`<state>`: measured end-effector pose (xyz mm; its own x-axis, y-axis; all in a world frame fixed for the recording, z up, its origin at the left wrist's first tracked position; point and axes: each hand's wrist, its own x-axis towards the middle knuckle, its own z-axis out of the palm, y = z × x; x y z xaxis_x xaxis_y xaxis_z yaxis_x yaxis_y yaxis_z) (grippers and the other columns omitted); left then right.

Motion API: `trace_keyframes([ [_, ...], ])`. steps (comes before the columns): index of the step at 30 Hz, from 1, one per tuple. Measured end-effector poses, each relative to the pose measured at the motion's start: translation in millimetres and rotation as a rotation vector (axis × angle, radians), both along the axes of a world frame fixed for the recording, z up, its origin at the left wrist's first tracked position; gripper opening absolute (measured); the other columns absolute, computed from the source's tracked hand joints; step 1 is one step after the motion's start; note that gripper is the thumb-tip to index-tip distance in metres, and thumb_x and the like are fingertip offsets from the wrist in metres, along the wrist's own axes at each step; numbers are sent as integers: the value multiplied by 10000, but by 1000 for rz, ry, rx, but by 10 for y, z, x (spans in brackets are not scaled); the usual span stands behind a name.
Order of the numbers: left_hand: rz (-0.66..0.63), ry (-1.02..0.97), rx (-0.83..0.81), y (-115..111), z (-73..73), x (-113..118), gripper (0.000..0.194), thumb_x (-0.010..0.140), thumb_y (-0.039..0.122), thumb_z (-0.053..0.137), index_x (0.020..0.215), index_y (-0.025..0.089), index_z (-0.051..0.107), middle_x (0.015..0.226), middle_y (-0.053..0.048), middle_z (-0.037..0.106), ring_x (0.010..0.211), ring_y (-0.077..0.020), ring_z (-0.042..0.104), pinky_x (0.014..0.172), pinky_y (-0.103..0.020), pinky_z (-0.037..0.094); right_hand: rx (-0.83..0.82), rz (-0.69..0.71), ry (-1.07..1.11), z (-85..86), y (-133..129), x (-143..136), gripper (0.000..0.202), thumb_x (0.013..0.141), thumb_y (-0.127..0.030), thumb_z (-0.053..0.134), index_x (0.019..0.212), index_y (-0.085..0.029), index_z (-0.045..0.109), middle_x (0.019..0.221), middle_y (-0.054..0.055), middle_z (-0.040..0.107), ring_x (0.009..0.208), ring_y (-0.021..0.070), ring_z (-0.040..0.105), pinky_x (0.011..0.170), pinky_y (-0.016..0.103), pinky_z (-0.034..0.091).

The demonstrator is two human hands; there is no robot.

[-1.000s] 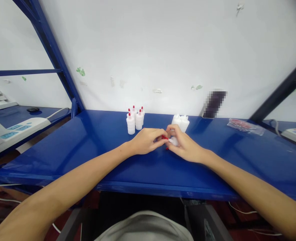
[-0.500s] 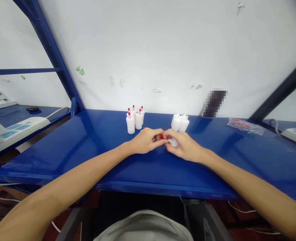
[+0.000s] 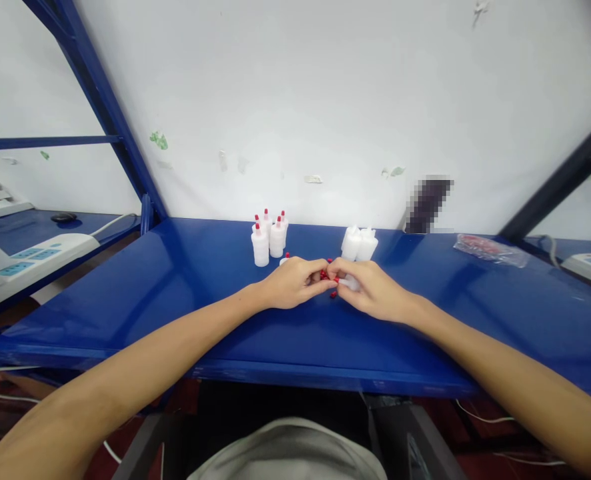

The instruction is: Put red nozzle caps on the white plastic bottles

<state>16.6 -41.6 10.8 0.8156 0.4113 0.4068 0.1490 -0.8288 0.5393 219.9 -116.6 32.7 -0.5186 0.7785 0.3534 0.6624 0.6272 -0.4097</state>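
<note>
Both hands meet over the middle of the blue table. My right hand [image 3: 375,291] is closed around a whitish translucent nozzle top [image 3: 349,283], its narrow end turned to the left. At that end sits a small red cap [image 3: 336,280], with the fingertips of my left hand [image 3: 293,283] closed on it. More red caps [image 3: 323,274] lie between and under the hands, partly hidden. One loose red cap [image 3: 333,294] rests on the table just below the fingertips. Behind my left hand, a red-tipped white piece [image 3: 284,260] is mostly covered.
Several white bottles with red tips [image 3: 261,248] stand at the back left. White bottles without red tips [image 3: 358,245] are grouped at the back right. Farther right lies a clear plastic bag [image 3: 490,250] with red pieces. A power strip [image 3: 35,260] is at the left.
My right hand has shifted slightly and the nozzle top has tilted. The red cap at its tip and the loose cap below now show more clearly. My left hand barely moved.
</note>
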Motion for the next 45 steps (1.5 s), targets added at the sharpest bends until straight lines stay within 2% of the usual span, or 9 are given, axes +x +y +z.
trace_keyframes([
  [10, -33, -101, -108, -35, -20, 28, 218, 969, 388, 528, 904, 180, 538, 637, 59, 530, 514, -66, 444, 528, -206, 344, 44, -20, 54, -57, 15, -5, 83, 889, -179, 514, 960, -221, 521, 838, -2, 621, 667, 138, 537, 649, 253, 433],
  [15, -24, -223, -117, 3, 27, -16, 157, 981, 320, 484, 910, 181, 499, 704, 33, 570, 566, -83, 496, 550, -213, 376, 0, 17, 128, -137, 37, -46, 367, 937, -266, 558, 1279, -253, 426, 1002, 35, 660, 805, 176, 636, 738, 295, 491],
  [20, -70, -99, -69, 35, 9, -33, 205, 986, 362, 503, 1000, 167, 564, 672, 39, 577, 533, -78, 496, 542, -211, 371, 61, -6, 157, -194, 73, -28, 442, 938, -231, 553, 1344, -260, 381, 882, 0, 630, 717, 167, 624, 708, 302, 501],
  [24, -61, -109, -35, 27, -38, -1, 224, 1000, 349, 470, 1008, 167, 600, 681, 32, 598, 529, -76, 498, 552, -210, 377, 91, -7, 177, -214, 94, -21, 502, 910, -222, 598, 1364, -279, 390, 866, -7, 635, 708, 171, 627, 711, 311, 514],
  [29, 77, -251, 143, 103, 48, -50, 201, 991, 288, 425, 870, 172, 536, 647, 38, 526, 546, -91, 467, 553, -221, 367, 57, -59, 155, -185, 80, -31, 582, 916, -302, 619, 1437, -293, 360, 872, 1, 666, 691, 184, 653, 673, 314, 524],
  [33, 179, -250, 514, 258, 217, -203, 156, 953, 221, 433, 864, 167, 550, 725, 1, 575, 619, -117, 502, 615, -248, 401, 14, -81, 91, -156, 79, -11, 481, 954, -305, 562, 1413, -265, 422, 806, -4, 682, 669, 185, 659, 678, 314, 516],
  [36, 243, -149, 762, 346, 320, -308, 154, 928, 182, 445, 866, 163, 584, 793, -34, 625, 701, -147, 550, 666, -272, 416, 0, -76, 81, -153, 92, -2, 300, 961, -248, 523, 1259, -237, 559, 876, 24, 723, 692, 178, 673, 678, 299, 511],
  [40, 217, -38, 808, 341, 364, -338, 196, 951, 192, 424, 888, 162, 608, 815, -42, 638, 723, -152, 568, 688, -277, 430, 9, -80, 77, -159, 103, -2, 209, 942, -216, 529, 1128, -216, 625, 970, 48, 748, 767, 188, 695, 709, 296, 516],
  [45, 117, 108, 715, 238, 281, -228, 246, 996, 286, 419, 1031, 155, 624, 916, -67, 653, 817, -175, 594, 767, -295, 463, 42, -71, 83, -148, 105, 7, 160, 958, -245, 515, 1019, -196, 654, 862, 35, 747, 712, 170, 680, 685, 278, 506],
])
